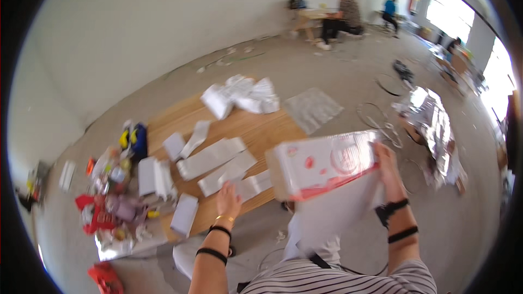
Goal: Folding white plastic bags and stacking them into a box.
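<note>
My right hand (385, 166) grips the right end of a white and red cardboard box (332, 160), which is held tilted in the air beyond the table's near right edge. A pale flap or sheet (338, 212) hangs below the printed side. My left hand (230, 201) is over the near edge of the wooden table, fingers reaching forward, with nothing visible in them. Just beyond its fingertips lie white paper strips (212, 158), some overlapping. A white rectangular piece (185, 215) rests to the left of this hand.
Crumpled white wrapping (239, 95) covers the table's far edge. Toys and packages (117, 207) crowd its left end. On the floor at right are silvery foil (430, 125) and looped cable (376, 120). A red bag (106, 279) is at lower left. Other people (346, 13) sit farther back.
</note>
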